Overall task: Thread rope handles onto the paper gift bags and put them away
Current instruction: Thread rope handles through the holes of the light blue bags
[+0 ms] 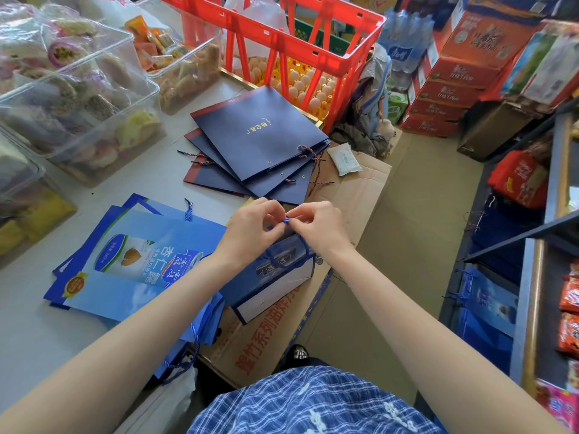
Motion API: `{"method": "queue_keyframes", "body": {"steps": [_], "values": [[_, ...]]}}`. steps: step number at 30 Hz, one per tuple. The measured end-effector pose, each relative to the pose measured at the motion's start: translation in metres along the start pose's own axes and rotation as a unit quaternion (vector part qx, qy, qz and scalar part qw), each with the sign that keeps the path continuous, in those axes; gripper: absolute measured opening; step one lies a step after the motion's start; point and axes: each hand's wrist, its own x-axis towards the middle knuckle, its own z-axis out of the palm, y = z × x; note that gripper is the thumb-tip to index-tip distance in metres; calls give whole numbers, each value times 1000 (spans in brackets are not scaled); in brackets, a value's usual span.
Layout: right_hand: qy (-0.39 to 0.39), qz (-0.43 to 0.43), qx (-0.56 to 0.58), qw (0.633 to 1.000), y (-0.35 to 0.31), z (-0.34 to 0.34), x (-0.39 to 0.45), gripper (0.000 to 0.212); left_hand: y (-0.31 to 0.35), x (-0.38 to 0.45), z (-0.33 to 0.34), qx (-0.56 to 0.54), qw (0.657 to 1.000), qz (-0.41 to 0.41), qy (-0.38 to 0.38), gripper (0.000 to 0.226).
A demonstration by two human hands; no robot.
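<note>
My left hand (250, 228) and my right hand (316, 225) meet above a blue paper gift bag (275, 277). Both pinch the end of a blue rope handle (285, 219) between fingertips. The rope runs down to the bag's top edge. That bag hangs partly over a flattened cardboard box (266, 346) at the table edge. A stack of light blue gift bags (131, 261) lies flat to the left. Several dark navy gift bags (260, 145) with twisted rope handles lie fanned out further back.
Clear plastic tubs of snacks (81, 98) fill the left of the grey table (28, 324). A red crate (300, 48) over egg trays stands behind. Blue bags (488, 311) lean beside a shelf on the right. Red cartons (454, 76) are stacked at the back.
</note>
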Motion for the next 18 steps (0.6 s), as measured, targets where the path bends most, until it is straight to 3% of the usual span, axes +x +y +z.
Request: {"method": "queue_keyframes", "body": {"steps": [7, 14, 18], "values": [[-10, -73, -115, 991, -2, 3, 2, 18, 4, 4, -1, -79, 989, -125, 27, 3], [-3, -86, -102, 991, 0, 1, 5, 17, 3, 10, -3, -108, 983, -149, 7, 3], [-21, -84, -72, 994, 1, -2, 6, 14, -1, 16, -13, -98, 985, -120, -71, 12]]}}
